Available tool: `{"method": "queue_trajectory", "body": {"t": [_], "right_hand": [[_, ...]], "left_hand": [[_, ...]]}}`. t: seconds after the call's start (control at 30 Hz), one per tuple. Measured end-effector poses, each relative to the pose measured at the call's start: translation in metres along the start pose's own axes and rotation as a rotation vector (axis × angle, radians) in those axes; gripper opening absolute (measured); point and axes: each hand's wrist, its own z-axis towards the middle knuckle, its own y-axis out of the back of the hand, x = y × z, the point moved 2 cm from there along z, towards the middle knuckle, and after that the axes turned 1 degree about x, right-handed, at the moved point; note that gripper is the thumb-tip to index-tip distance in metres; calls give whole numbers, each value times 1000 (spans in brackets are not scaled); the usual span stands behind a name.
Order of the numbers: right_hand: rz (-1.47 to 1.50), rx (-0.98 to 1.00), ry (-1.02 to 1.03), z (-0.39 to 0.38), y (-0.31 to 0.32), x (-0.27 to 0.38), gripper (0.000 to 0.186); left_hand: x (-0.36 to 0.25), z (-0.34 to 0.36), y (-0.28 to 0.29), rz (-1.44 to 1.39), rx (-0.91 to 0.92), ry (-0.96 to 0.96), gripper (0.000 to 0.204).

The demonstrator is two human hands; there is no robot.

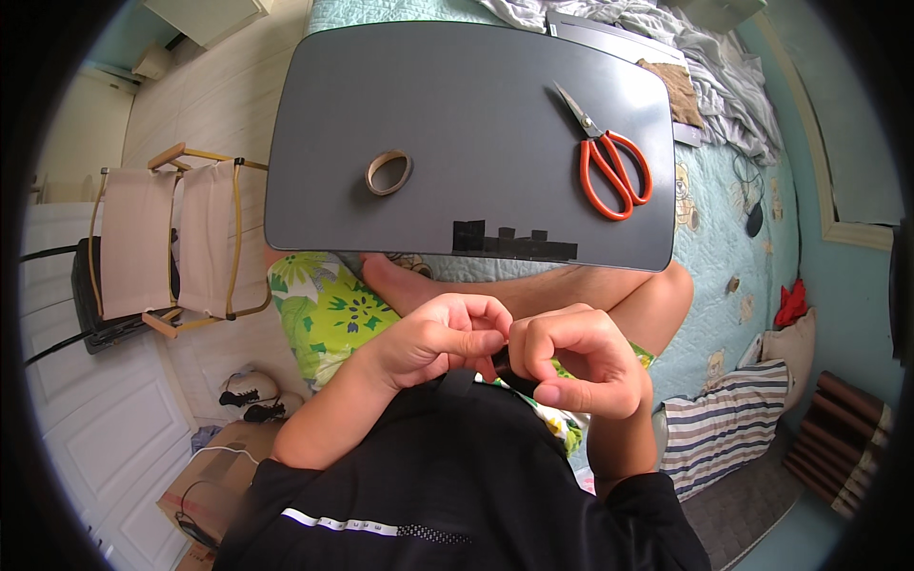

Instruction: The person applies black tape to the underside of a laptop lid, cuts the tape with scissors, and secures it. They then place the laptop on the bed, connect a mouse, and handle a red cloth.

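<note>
My left hand (440, 341) and my right hand (583, 360) meet in front of my chest, above my lap. Both are closed in a pinch, their fingertips almost touching. Between them shows a small black piece (501, 361), partly hidden by the fingers; its kind is unclear against my black shirt. Beyond the hands, strips of black tape (514, 243) stick along the near edge of the dark grey table (457, 124). On the table's left half a brown cardboard tape ring (373, 181) stands on its edge. Red-handled scissors (588, 176) lie at the right, blades slightly apart, pointing away.
My crossed legs (533, 290) are between me and the table, on a light blue quilted bed cover (728, 247). A folding chair (138, 243) and a cardboard box (209, 476) stand on the floor at left. A striped pillow (728, 428) lies at right.
</note>
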Motion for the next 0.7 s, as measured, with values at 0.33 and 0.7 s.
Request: {"method": "queue_trajectory", "body": {"t": [0.33,0.7], "right_hand": [[7,168,88,1,0,1,19],[1,94,103,-3,-1,-1,20]], "left_hand": [[11,4,-4,-141,163,67,37],[13,1,-2,-70,75,-41,48]]}}
